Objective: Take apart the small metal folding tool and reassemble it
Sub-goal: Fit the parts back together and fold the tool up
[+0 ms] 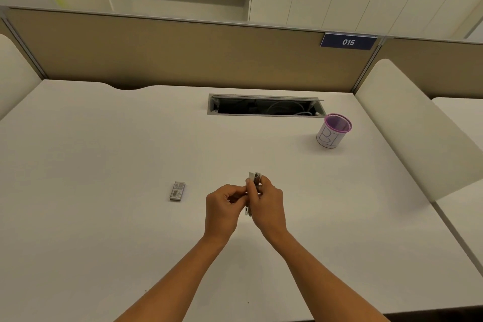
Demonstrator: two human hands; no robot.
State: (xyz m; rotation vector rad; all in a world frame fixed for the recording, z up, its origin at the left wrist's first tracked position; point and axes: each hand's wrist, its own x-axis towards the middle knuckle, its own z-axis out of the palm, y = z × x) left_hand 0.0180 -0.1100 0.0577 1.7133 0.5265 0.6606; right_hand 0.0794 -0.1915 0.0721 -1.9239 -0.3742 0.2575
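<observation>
We keep our right hand (pixel 266 204) clamped on the folding tool (pixel 253 185) while our left hand (pixel 224 204) pinches and pulls one small part slowly, low over the desk (pixel 104 151).

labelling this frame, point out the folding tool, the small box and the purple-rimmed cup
folding tool (pixel 254 177): head view, its upper end above the fingers
small box (pixel 177 191): head view, middle of its labelled top
purple-rimmed cup (pixel 329 137): head view, its white side wall
</observation>
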